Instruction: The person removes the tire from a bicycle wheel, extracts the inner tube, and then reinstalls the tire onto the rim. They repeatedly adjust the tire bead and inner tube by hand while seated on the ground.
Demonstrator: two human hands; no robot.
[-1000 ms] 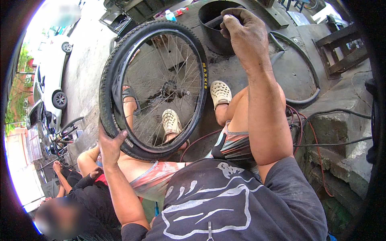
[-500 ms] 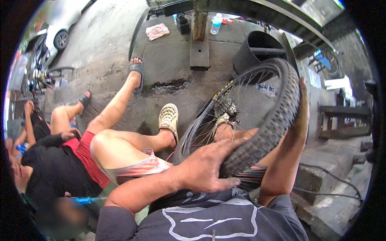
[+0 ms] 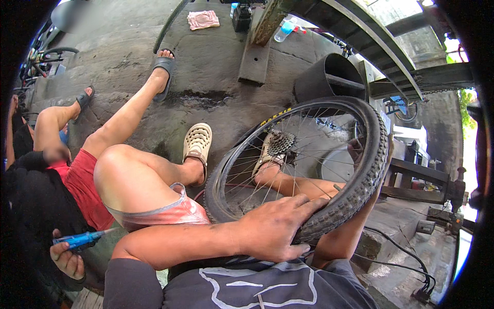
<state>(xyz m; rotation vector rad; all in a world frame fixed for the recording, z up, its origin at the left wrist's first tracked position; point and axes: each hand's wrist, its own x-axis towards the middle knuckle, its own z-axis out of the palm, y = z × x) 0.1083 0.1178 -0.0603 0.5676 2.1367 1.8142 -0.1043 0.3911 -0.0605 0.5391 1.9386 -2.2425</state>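
While the left hand [image 3: 272,232] lies across the knobby tyre [image 3: 355,195] at about six o'clock on the bicycle wheel [image 3: 303,170], its grip is closed over the tread — fingers curled toward the rim, thumb on the near side. The right hand is mostly hidden behind the wheel at about three o'clock; only the forearm [image 3: 345,237] shows, rising behind the tyre, so I cannot tell how that grip stands.

The wheel stands tilted over the person's lap and legs, its spokes and the sprocket cluster [image 3: 282,142] at the hub plainly in view. Through the spokes shows a foot in a beige clog [image 3: 265,154]; the other beige clog [image 3: 197,144] rests on the concrete floor [image 3: 216,72] at about nine o'clock of the wheel.

Farther out, at the left, another person sits in red shorts [image 3: 82,185], legs stretched toward twelve o'clock in dark sandals [image 3: 165,67] — their hand [image 3: 67,257] holds a blue tool [image 3: 80,239]. A black bucket [image 3: 329,77] stands beyond the wheel, a plastic bottle [image 3: 284,31] and a pink rag [image 3: 203,19] farther off.
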